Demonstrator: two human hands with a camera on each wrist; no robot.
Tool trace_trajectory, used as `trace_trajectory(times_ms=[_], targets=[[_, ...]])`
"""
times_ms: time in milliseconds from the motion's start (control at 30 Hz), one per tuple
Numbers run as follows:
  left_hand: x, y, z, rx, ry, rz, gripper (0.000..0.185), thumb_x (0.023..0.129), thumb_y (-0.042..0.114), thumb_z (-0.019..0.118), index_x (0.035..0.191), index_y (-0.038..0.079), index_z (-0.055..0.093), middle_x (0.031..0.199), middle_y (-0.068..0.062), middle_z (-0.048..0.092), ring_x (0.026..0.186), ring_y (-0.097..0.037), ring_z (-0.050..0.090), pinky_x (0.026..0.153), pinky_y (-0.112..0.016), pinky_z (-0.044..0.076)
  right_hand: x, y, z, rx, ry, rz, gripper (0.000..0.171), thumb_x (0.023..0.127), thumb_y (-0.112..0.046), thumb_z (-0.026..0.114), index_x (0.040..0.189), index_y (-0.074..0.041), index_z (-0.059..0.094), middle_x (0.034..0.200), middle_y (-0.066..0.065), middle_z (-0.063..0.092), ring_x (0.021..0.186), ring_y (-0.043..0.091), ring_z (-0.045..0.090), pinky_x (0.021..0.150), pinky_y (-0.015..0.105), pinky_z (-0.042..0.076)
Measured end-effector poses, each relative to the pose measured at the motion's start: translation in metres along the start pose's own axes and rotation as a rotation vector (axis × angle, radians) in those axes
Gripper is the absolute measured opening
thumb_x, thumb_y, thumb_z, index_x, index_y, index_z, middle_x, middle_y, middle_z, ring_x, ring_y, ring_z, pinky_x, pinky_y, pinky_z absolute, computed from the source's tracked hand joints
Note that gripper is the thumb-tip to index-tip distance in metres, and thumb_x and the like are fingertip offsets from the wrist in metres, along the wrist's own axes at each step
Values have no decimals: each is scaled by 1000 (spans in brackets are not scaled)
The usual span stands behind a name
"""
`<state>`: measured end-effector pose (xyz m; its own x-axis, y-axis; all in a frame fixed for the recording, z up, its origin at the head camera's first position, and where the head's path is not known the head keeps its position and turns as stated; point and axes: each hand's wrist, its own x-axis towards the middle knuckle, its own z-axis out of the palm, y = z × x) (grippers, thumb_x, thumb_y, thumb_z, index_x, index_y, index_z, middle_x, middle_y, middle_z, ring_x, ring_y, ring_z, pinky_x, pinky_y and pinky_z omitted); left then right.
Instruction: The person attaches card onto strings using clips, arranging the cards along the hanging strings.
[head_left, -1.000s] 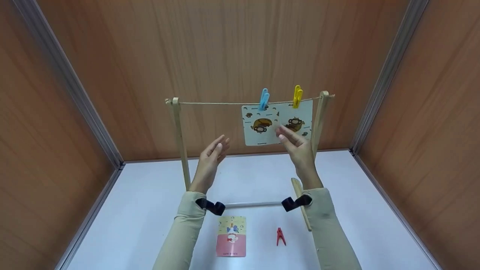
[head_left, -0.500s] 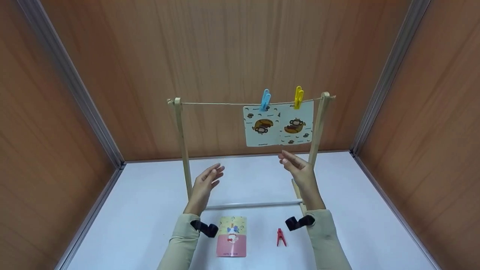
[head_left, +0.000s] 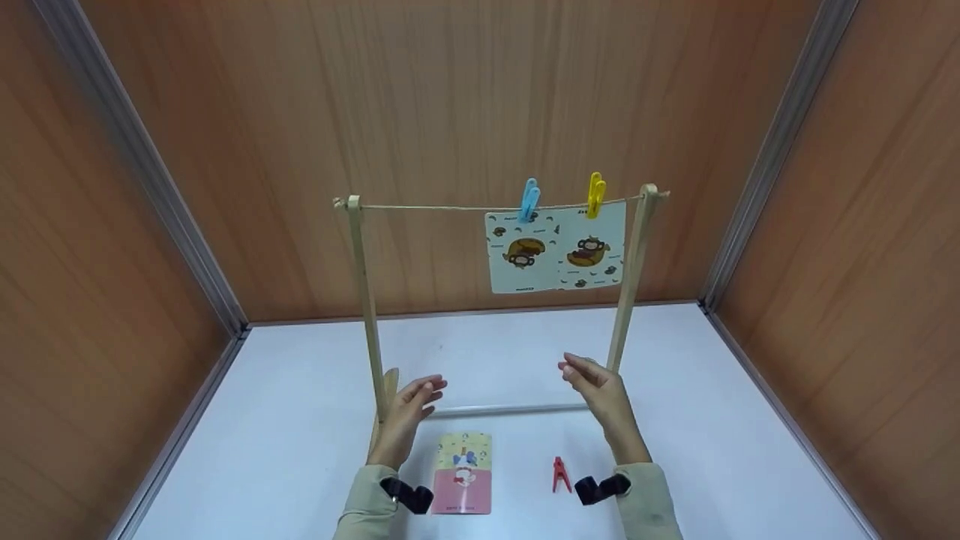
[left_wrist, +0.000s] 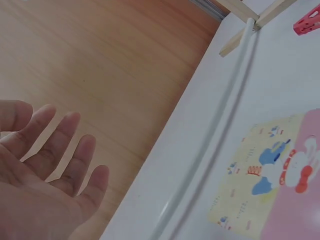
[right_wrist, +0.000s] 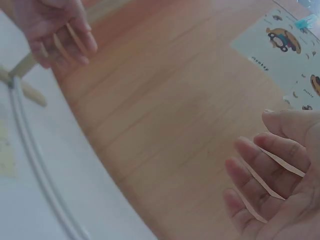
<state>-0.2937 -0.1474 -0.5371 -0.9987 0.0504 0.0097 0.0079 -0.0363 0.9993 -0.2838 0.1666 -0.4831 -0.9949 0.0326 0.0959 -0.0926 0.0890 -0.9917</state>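
In the head view, the right hand [head_left: 603,394] hides the lower end of the right pale wooden post [head_left: 631,281]. The left wrist view's right edge crops the red plastic clothespin [left_wrist: 307,21] and pink-and-yellow rectangular card [left_wrist: 265,180]; the right wrist view's crops the white monkey-print cards [right_wrist: 267,42].

The person's bare left hand [head_left: 406,411] and bare right hand [head_left: 601,390] extend forward from long beige sleeves [head_left: 649,504], well apart, palms turned inward, fingers relaxed, gently bent and slightly spread.
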Motion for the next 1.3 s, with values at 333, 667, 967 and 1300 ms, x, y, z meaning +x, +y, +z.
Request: trace_trajectory(times_ms=[333,667,967,1300], targets=[[-22,-26,1,108,17,-135,42,103,29,42,133,0,50,135,-20,53,132,-39,41,111,-57,28,-30,33,3,-116,20,81,43,93,-26,63,128,-2,59,123,14,65,116,26,61,98,32,48],[-25,-50,-2,128,-38,-148,46,102,27,46,136,-4,45,138,-25,48,135,-44,36,110,-59,27,-46,70,11,-153,15,109,42,92,-25,65,125,1,61,119,16,67,102,15,63,82,17,47],[-23,-63,-4,151,-28,-223,43,102,22,46,137,-3,46,138,-24,49,134,-41,39,112,-56,27,-55,89,6,-206,36,199,48,90,-32,67,123,2,62,115,16,68,85,9,59,76,25,46],[-18,-69,-3,193,-15,-215,39,100,15,48,134,-4,48,136,-24,52,133,-40,41,111,-53,30,-62,104,8,-274,38,248,35,91,-20,65,115,6,63,99,11,70,84,12,59,72,27,48]])
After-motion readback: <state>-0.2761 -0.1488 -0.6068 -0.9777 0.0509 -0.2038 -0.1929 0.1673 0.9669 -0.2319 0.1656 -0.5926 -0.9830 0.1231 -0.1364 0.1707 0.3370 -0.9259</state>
